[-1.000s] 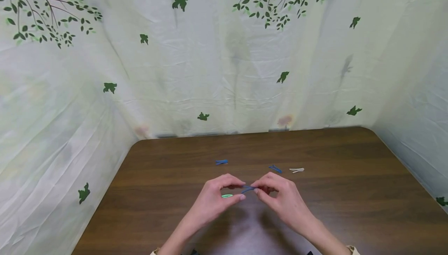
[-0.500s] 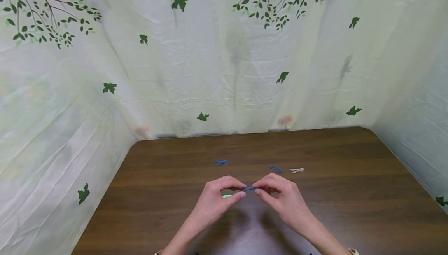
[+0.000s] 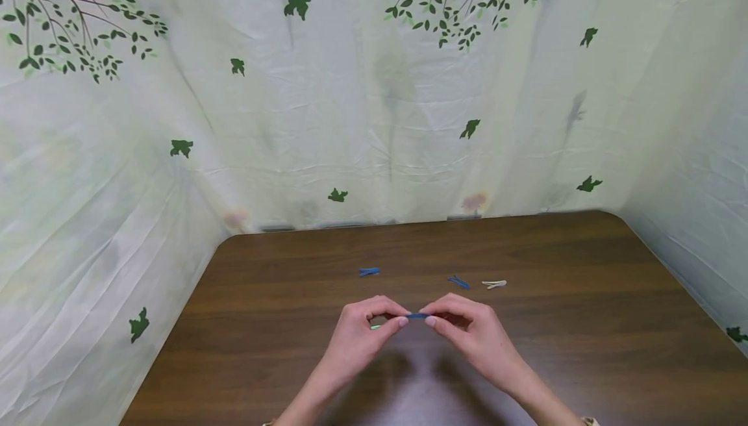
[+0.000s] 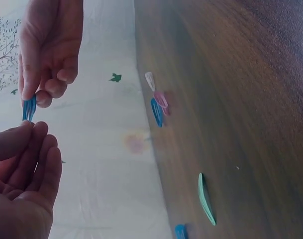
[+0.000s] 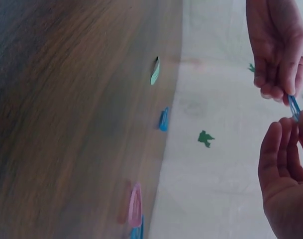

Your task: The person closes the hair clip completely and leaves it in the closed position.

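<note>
Between my two hands is a blue snap hair clip [image 3: 417,315], raised over the table and lying flat in line with the fingertips. Thumb and index finger of my left hand [image 3: 363,335] pinch one end. My right hand [image 3: 474,334] pinches the other end the same way. The left wrist view shows the clip [image 4: 29,108] upright between the two pinches, its slender arms close together. A green hair clip [image 4: 206,199] lies on the table, mostly covered by my left hand in the head view.
On the brown table [image 3: 280,322] lie a blue clip [image 3: 369,271] at left, another blue clip [image 3: 459,282] and a white clip [image 3: 495,284] at right. A pink clip [image 5: 135,205] shows in the wrist views. Printed cloth [image 3: 374,153] hangs behind.
The held clip's arms were spread apart a second ago; they have come together and now lie flat. Both hands stay in nearly the same place, fingertips slightly closer together.
</note>
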